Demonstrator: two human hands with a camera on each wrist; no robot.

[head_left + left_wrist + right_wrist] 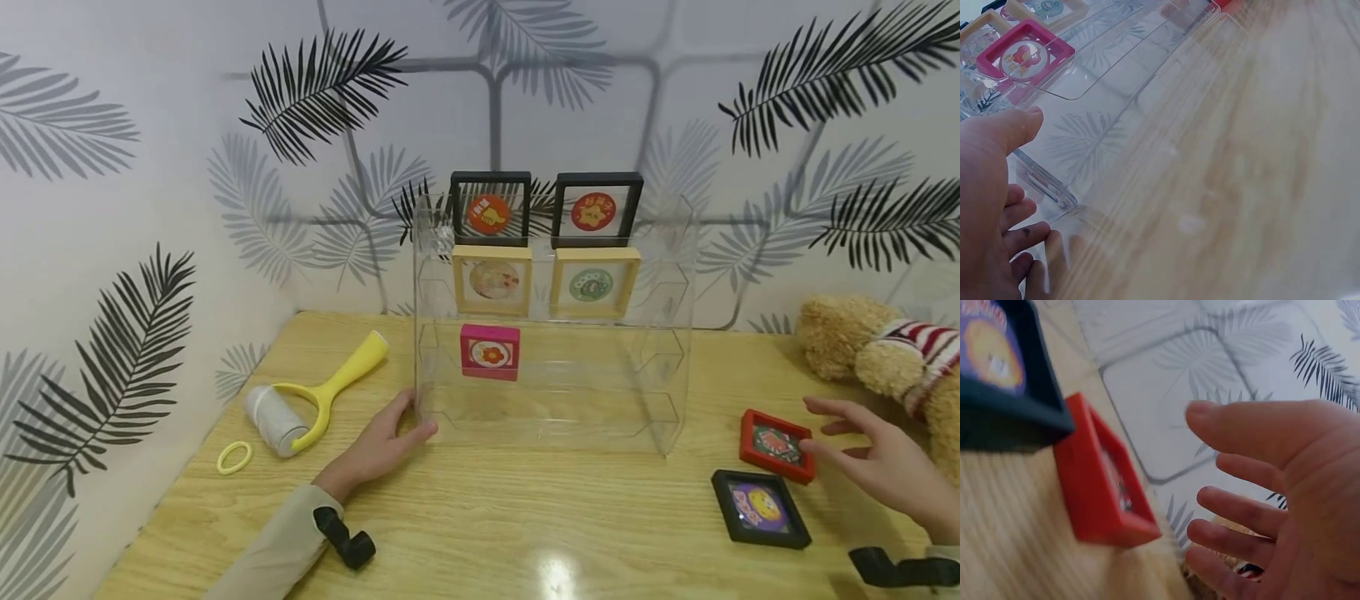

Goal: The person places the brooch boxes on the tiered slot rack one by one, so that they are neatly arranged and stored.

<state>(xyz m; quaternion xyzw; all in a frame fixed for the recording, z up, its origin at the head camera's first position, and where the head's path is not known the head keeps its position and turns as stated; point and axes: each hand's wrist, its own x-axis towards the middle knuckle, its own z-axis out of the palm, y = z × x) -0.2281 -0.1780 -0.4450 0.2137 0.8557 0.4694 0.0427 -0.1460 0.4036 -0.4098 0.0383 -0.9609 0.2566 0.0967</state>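
A clear acrylic display rack stands on the wooden table. At its lower left corner is my left hand, thumb in front of the side panel and loosely bent fingers beside it; firm contact cannot be made out. My right hand hovers beside a small red picture frame, thumb and fingers spread and holding nothing. In the right wrist view a gap separates the thumb from the red frame. A black frame with a purple and yellow picture lies just in front of it.
On the rack sit two black frames, two cream frames and a pink frame. A yellow-handled lint roller and yellow ring lie left. Right is a teddy bear. A leaf-patterned wall closes the back.
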